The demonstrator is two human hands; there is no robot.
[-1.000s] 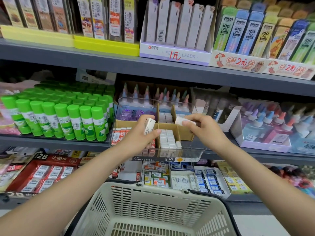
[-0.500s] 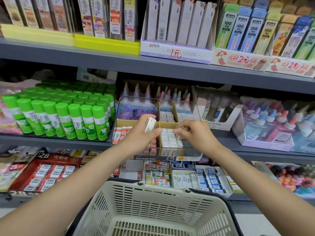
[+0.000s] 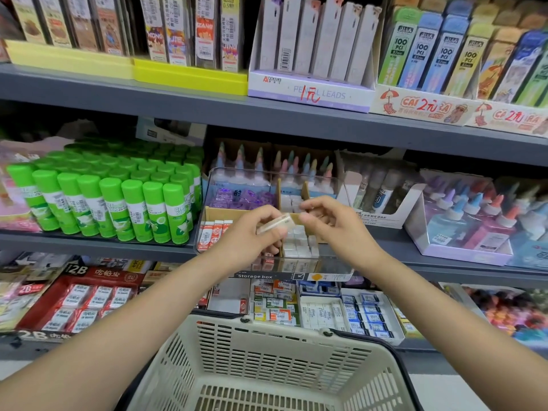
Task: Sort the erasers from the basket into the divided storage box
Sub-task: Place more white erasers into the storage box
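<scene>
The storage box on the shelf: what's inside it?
The storage box holds purple packets at the back, red-and-white erasers front left and white erasers in the middle. The hands cover its other compartments.

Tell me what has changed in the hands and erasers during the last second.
The right hand put its small white eraser down into the clear divided storage box, let go and rose empty; its fingertips now meet the pale rectangular eraser beside the left hand. The left hand's grip on that eraser stayed, though it tilted flatter. The beige slotted plastic basket stayed put.
</scene>
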